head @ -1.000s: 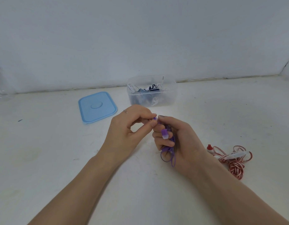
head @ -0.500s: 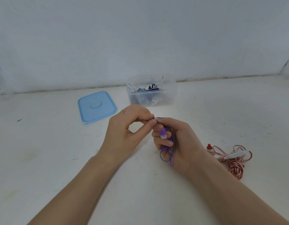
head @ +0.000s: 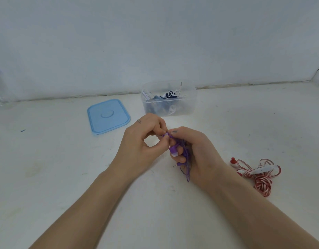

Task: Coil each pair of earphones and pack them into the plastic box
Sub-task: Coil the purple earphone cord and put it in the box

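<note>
Head view looked down on both hands meeting over a white table (head: pixel 65 186). Much of the purple earphones (head: pixel 184 157) was hidden inside the right hand (head: pixel 196 153), whose fingers were curled round the bundled cord, so how neatly it was coiled could not be told. A purple and white earbud showed between those fingers, a few thin loops hung below the hand, and a small metal plug tip poked out on the left side of it. The left hand (head: pixel 140 146) pinched another purple end between thumb and forefinger, right against the right thumb; what exactly it pinched was too small to make out. A ring sat on one left finger.

Beyond the hands stood the clear plastic box (head: pixel 189 105), open, with white, dark blue and grey-blue cords piled inside; its cloudy walls blurred the lower contents, and one plug stuck up above the rim. The blue lid (head: pixel 108 115) lay flat on the table just left of the box, apart from it. Red-and-white striped earphones (head: pixel 261 178) lay loosely tangled on the table to the right of the right wrist, one red bud at their left end. At the far left edge something clear and crinkled was cut off by the frame
</note>
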### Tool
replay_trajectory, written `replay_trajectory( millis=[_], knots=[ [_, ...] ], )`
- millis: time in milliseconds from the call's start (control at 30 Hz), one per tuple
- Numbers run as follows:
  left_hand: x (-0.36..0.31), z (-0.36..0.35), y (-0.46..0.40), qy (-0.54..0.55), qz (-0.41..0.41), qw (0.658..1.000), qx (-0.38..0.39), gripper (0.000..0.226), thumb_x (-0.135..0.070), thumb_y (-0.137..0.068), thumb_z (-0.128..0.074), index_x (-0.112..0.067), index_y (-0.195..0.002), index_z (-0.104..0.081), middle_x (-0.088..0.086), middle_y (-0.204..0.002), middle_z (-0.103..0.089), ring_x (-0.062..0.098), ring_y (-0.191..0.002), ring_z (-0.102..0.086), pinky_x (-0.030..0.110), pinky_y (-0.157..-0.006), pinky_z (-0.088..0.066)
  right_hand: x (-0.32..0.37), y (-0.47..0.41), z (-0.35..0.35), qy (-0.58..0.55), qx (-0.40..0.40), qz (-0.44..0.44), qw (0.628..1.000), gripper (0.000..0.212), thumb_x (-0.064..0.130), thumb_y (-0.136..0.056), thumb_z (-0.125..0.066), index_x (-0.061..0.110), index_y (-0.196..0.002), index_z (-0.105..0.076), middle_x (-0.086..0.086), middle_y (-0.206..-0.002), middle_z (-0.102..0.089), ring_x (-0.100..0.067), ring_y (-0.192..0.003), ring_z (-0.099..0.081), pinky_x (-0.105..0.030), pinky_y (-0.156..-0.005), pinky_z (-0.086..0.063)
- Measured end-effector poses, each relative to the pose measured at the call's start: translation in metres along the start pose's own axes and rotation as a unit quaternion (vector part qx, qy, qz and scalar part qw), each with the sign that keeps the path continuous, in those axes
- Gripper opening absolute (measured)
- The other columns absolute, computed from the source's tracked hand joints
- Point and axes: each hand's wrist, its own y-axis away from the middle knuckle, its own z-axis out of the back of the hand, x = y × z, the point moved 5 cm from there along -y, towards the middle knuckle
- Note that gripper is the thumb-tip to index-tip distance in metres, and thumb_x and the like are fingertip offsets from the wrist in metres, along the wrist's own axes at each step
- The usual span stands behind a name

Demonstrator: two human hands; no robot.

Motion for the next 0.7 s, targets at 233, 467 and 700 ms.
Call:
replay_trajectory(
  millis=[233,467,700],
  knots=[
    [-0.001,0.0,-0.001,-0.052,-0.032,0.998,0.005,0.021,0.006,-0.081,-0.067,-0.007,-0.072,-0.053,0.003,-0.087,-0.061,0.015,-0.079,-0.059,0.031,-0.072,-0.051,-0.001,-0.001,0.001,0.01,0.014,-0.017,1.0,0.023,0.006,-0.093,-0.049,0.002,-0.071,-0.056,-0.01,-0.058,-0.045,-0.015,-0.045,-0.034,-0.023,-0.04,-0.028],
    [0.0,-0.001,-0.001,-0.008,0.011,1.0,-0.013,0.032,0.002,-0.087,-0.064,-0.023,-0.073,-0.049,-0.001,-0.088,-0.062,0.023,-0.083,-0.061,0.039,-0.075,-0.053,0.002,0.0,0.004,-0.003,0.005,-0.015,1.0,0.021,0.005,-0.092,-0.052,0.003,-0.076,-0.066,-0.009,-0.067,-0.055,-0.014,-0.051,-0.045,-0.023,-0.043,-0.038],
    [0.011,-0.007,0.001,0.164,0.179,0.97,-0.026,0.027,-0.005,-0.088,-0.065,-0.013,-0.069,-0.048,0.002,-0.086,-0.062,0.017,-0.073,-0.057,0.028,-0.073,-0.048,0.004,-0.001,0.005,0.014,-0.003,0.014,1.0,0.019,-0.003,-0.091,-0.049,-0.003,-0.081,-0.065,-0.013,-0.068,-0.059,-0.017,-0.052,-0.049,-0.024,-0.044,-0.041]
  ],
)
